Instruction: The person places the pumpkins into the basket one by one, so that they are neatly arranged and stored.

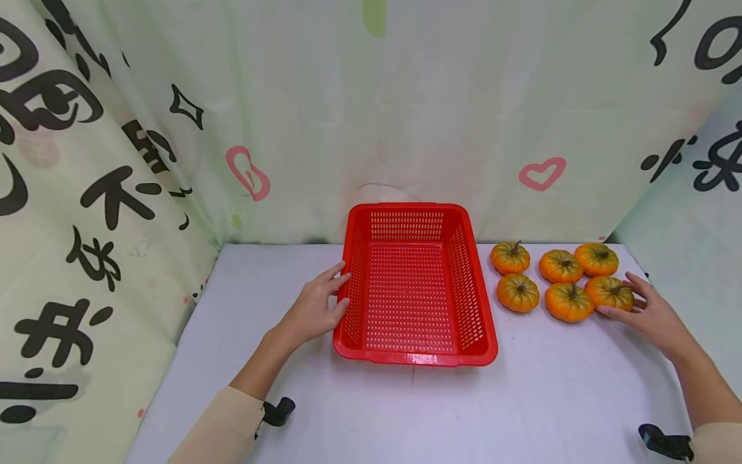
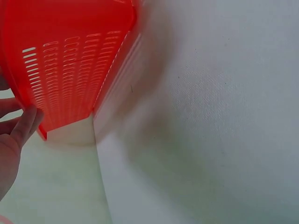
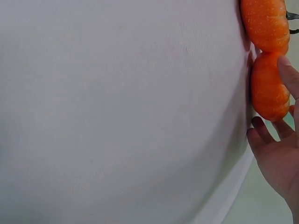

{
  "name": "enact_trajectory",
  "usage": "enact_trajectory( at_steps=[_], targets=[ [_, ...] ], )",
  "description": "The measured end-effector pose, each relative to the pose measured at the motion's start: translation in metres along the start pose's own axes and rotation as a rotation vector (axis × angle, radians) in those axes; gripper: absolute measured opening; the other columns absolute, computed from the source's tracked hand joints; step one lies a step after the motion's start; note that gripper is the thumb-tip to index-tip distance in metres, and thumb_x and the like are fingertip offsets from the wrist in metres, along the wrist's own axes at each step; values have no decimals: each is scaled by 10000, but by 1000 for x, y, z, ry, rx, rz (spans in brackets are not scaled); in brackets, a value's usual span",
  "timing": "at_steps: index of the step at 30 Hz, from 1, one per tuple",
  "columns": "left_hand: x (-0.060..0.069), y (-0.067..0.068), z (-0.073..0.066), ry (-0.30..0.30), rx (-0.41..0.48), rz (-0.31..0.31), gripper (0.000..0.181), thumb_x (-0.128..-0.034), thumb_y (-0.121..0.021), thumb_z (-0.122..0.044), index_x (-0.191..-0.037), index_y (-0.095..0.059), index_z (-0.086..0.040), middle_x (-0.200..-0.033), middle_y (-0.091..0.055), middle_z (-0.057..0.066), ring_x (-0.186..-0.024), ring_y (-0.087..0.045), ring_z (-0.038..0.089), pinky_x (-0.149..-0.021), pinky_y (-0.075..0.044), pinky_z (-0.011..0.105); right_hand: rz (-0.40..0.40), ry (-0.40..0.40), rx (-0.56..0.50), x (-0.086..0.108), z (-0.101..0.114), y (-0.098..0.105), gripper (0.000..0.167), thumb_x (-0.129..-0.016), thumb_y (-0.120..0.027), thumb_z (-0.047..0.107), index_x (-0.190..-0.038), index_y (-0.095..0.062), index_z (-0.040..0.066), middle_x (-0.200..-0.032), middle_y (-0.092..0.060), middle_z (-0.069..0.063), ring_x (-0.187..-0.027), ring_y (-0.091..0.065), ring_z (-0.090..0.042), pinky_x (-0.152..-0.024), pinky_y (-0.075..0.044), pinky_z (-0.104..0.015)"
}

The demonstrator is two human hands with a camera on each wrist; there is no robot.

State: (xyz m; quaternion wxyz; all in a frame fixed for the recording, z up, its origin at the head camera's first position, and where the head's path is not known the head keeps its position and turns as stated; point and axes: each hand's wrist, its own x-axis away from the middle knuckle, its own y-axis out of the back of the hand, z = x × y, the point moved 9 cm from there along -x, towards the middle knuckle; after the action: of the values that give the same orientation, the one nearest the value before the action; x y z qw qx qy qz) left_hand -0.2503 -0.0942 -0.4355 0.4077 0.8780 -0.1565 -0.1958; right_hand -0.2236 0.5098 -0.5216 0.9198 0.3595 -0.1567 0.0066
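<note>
A red plastic basket with slotted walls stands on the white table. At its left rim is my left hand, holding the rim between fingers and thumb. In the left wrist view the fingers lie at the edge of the basket wall, partly hidden by it. On the right, several small orange pumpkins stand close together. My right hand holds the nearest right-hand pumpkin, thumb on the near side and fingers curved round the right. The right wrist view shows this pumpkin beside the thumb.
Other pumpkins stand left of and behind the held one: a front one, a left one and a back right one. A printed curtain hangs along the table's back edge and both sides.
</note>
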Motion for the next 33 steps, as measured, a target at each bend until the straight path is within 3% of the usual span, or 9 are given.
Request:
enact_trajectory(
  at_steps=[13,20,26,33],
  targets=[
    [1,0,4,30,62,20,541,-943,-701,-124,-1454,-570,-1,-1610,-448,139,-1181,-680,322,-885,-621,465,-17,6,33,-3,4,-1,1030,-1019,-596,488,-1624,111,45,-1608,11,-441,-1399,-92,-704,-1018,-215,-857],
    [5,-1,9,44,83,17,540,-951,-702,-136,-1465,-570,-34,-1620,-439,115,-1396,-534,353,-911,-611,483,-12,-22,65,-4,1,-1,1022,-1017,-575,530,-1621,61,5,-1591,3,-461,-1379,-111,-710,-1006,-248,-852],
    [6,-2,10,59,108,15,545,-949,-705,-127,-1467,-566,-29,-1626,-431,109,-1266,-634,316,-894,-617,477,-10,-38,58,-3,-3,-1,1043,-1000,-592,553,-1615,27,-17,-1582,-26,-470,-1371,-128,-701,-995,-275,-849],
    [1,0,6,99,112,5,500,-939,-723,-93,-1418,-609,-4,-1594,-475,112,-973,-700,209,-803,-637,332,-24,-39,58,-2,-3,0,1028,-1004,-590,543,-1620,14,-16,-1571,-36,-480,-1366,-132,-701,-991,-280,-848]
  ],
)
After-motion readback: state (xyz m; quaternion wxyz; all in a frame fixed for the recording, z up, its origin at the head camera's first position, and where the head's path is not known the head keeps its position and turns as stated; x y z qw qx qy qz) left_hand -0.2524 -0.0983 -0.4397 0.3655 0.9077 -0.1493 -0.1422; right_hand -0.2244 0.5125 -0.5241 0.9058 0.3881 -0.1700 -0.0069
